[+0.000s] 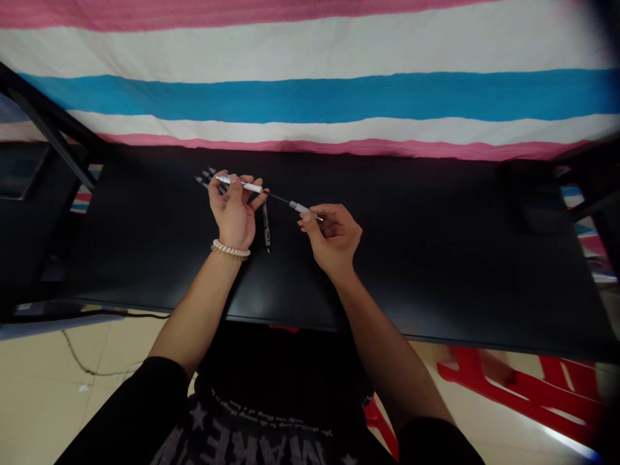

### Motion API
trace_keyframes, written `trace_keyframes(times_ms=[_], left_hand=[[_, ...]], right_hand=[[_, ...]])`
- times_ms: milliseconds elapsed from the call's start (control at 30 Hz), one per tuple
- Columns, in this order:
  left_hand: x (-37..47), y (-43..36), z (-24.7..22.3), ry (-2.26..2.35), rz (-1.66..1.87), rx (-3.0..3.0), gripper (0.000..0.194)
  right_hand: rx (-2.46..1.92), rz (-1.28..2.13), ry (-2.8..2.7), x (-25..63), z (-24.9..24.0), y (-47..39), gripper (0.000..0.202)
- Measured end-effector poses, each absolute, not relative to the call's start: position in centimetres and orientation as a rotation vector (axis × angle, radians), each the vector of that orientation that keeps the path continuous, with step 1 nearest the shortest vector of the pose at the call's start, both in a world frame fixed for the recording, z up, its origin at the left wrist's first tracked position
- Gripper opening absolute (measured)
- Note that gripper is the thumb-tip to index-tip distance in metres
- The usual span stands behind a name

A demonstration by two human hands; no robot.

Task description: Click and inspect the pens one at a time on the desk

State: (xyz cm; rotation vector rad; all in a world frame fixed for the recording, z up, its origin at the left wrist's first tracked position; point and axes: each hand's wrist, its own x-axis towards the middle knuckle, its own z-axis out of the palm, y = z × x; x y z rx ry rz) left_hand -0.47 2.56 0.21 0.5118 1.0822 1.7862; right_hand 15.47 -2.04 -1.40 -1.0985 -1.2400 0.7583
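A white pen barrel [252, 187] is pinched between the thumb and fingers of my left hand [236, 210], palm turned up. In my right hand [336, 236] is a grey pen part [301, 208], held by thumb and fingertips. A thin dark refill [278, 196] spans the gap between the two parts. Under and behind my left fingers lie several dark pens [202, 181], partly hidden. Another dark pen [267, 229] rests on the black table [426, 258] between my hands, its tip toward me.
A striped cloth [310, 100] in pink, white and blue hangs along the table's far edge. Black metal frame bars [53, 139] stand at the left. A red plastic stool [523, 387] is below the table at the right, and a cable [80, 361] lies on the floor at left.
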Motion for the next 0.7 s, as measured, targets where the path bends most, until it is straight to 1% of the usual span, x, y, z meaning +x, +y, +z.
trace_keyframes(times_ms=[367, 500, 700], left_hand=[[0.1, 2.4, 0.1, 1.057, 1.828, 0.573, 0.032], [0.1, 2.3, 0.3, 1.100, 1.827, 0.592, 0.036], [-1.0, 2.6, 0.4, 1.150, 1.851, 0.581, 0.037]], right_hand=[[-1.120, 0.754, -1.270, 15.4, -1.8, -2.0, 0.017], [-1.106, 0.751, -1.267, 15.4, -1.7, -2.0, 0.016], [-1.109, 0.743, -1.233, 15.7, -1.7, -1.8, 0.017]])
